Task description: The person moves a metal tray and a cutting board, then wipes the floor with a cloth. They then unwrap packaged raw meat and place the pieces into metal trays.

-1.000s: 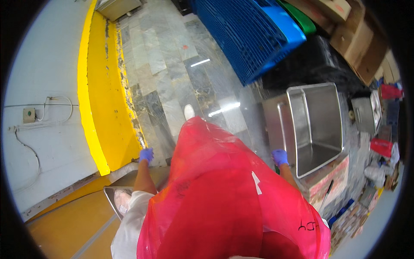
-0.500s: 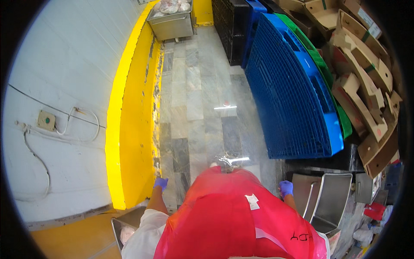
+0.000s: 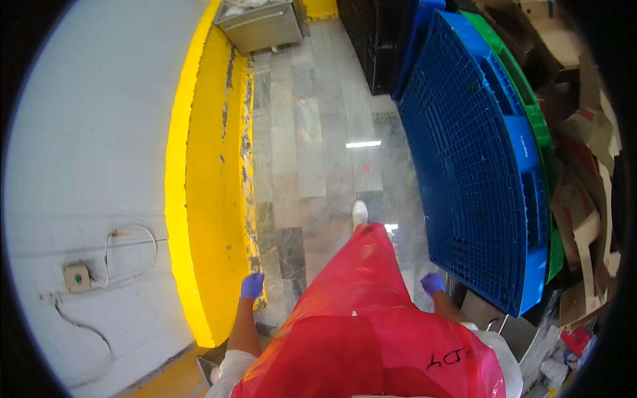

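I look down over a red plastic apron (image 3: 361, 318) that covers my front. My left hand (image 3: 251, 286), in a purple glove, hangs at my side close to the yellow curb (image 3: 206, 199) and holds nothing. My right hand (image 3: 432, 284), also in a purple glove, hangs beside the lower corner of a blue plastic pallet (image 3: 474, 159) and holds nothing. Whether the fingers are curled or apart is too small to tell. One white shoe (image 3: 359, 213) shows ahead of the apron on the grey tiled floor (image 3: 312, 152).
The tiled aisle runs ahead between the yellow curb with a white wall (image 3: 86, 166) on the left and blue and green pallets leaning on the right. Cardboard scraps (image 3: 584, 192) pile at far right. A metal cart (image 3: 262, 26) stands at the far end.
The view has moved forward along the aisle: the steel tubs at lower right have dropped out of view, and the pallets and far cart are closer. Both hands still hang at my sides.
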`<state>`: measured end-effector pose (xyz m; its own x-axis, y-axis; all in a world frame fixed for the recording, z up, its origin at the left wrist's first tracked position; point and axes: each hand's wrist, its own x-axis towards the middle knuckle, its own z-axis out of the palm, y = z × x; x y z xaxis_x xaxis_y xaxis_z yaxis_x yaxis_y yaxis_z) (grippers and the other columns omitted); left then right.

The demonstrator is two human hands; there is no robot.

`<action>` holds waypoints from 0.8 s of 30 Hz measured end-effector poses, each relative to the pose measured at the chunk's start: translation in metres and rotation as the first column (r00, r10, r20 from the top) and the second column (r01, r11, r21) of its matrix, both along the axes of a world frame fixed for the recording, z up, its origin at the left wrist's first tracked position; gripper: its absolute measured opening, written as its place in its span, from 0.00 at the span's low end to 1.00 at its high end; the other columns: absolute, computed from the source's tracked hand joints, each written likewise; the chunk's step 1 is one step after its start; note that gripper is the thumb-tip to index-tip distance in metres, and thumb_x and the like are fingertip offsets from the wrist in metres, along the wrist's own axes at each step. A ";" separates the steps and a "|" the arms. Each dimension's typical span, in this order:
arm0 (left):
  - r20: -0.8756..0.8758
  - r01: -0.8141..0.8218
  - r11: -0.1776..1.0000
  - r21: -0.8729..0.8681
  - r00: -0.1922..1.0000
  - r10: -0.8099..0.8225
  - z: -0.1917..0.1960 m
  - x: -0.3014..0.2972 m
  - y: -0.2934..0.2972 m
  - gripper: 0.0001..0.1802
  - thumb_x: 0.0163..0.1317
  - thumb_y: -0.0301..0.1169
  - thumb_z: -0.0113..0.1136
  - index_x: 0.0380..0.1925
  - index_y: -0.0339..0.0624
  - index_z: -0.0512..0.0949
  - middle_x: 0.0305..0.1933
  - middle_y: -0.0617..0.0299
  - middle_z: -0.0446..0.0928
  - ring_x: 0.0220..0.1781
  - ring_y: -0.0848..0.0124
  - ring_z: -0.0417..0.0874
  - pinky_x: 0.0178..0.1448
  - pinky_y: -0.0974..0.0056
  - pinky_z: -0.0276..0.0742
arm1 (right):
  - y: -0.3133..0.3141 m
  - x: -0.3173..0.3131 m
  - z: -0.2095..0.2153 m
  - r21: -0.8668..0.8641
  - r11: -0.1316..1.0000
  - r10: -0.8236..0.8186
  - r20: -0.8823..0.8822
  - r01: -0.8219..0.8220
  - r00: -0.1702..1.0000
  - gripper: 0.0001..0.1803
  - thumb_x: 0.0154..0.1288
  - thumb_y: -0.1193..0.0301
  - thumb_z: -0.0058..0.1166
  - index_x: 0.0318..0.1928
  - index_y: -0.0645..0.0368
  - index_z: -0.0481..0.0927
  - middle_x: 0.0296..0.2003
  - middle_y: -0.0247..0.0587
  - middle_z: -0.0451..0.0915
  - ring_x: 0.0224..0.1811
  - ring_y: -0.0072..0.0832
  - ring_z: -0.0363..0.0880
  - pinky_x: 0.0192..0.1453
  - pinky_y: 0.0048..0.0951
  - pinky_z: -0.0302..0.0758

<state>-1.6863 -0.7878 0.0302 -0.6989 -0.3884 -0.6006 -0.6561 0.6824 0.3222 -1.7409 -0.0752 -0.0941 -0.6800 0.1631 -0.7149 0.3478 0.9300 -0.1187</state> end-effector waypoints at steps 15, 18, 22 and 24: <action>0.689 -0.772 0.628 -0.104 0.399 0.605 0.056 0.041 0.002 0.19 0.64 0.43 0.55 0.46 0.40 0.77 0.37 0.57 0.81 0.26 0.70 0.80 0.29 0.67 0.74 | -0.161 -0.372 -0.105 -0.271 0.949 -0.211 -0.178 0.159 0.961 0.17 0.58 0.57 0.58 0.38 0.56 0.86 0.35 0.49 0.84 0.41 0.43 0.83 0.47 0.38 0.78; 0.718 -0.798 0.591 -0.117 0.343 0.605 0.027 0.022 -0.010 0.19 0.65 0.43 0.56 0.47 0.40 0.76 0.38 0.55 0.82 0.27 0.69 0.81 0.30 0.66 0.75 | -0.193 -0.404 -0.141 -0.236 0.962 -0.173 -0.139 0.137 0.975 0.15 0.59 0.58 0.58 0.40 0.53 0.85 0.36 0.48 0.84 0.41 0.43 0.83 0.47 0.38 0.78; 0.665 -0.862 0.474 -0.181 0.248 0.704 -0.004 -0.011 -0.048 0.20 0.65 0.43 0.56 0.47 0.39 0.75 0.37 0.54 0.82 0.28 0.68 0.82 0.31 0.65 0.76 | -0.201 -0.415 -0.225 -0.196 0.977 -0.111 -0.124 0.085 0.986 0.16 0.60 0.59 0.58 0.48 0.46 0.83 0.39 0.47 0.84 0.43 0.43 0.82 0.48 0.39 0.77; 0.663 -0.822 0.524 -0.223 0.266 0.700 -0.009 -0.027 -0.056 0.18 0.66 0.42 0.56 0.47 0.40 0.75 0.37 0.54 0.82 0.27 0.68 0.82 0.31 0.66 0.76 | -0.211 -0.427 -0.268 -0.125 0.992 -0.040 -0.111 0.026 0.993 0.18 0.61 0.59 0.57 0.51 0.45 0.81 0.41 0.46 0.83 0.44 0.44 0.82 0.50 0.40 0.77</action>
<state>-1.7133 -0.8437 0.0210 0.4361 -0.4008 -0.8057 -0.8976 -0.2581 -0.3574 -2.1679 -0.2862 -0.3625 -0.7533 0.1023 -0.6496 0.3558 0.8942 -0.2717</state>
